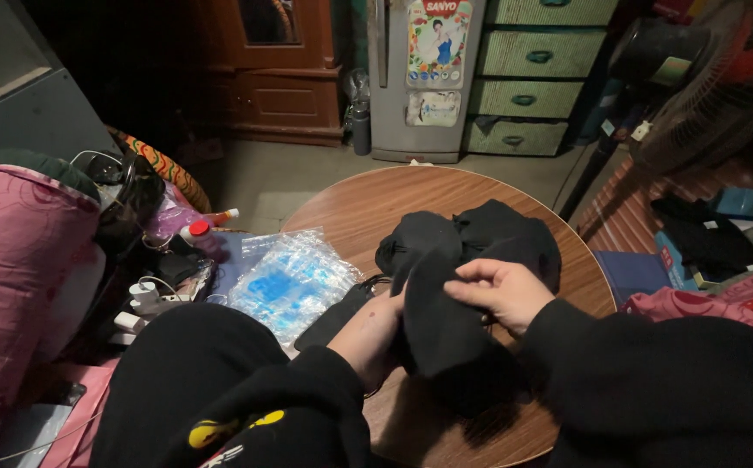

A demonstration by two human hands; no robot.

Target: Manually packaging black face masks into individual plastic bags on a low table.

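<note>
Head view: I see 1 black garment (446,329) on near half of round wooden table (480,186), more dark cloth (480,230) bunched just beyond. Right hand (502,290) pinches garment's upper fold. Left hand (372,334) pushed under cloth, fingers hidden; grip, I cannot tell. Risk, my judgement: dim light, black on black, pinch may catch 2 layers. Clear plastic bags (294,277) left of table, near its edge; stray elbow could shove them.

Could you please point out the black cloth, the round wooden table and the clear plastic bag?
black cloth (446,321), head view, on the fold between the hands.
round wooden table (368,204), head view, bare far top.
clear plastic bag (290,282), head view, its middle.
</note>
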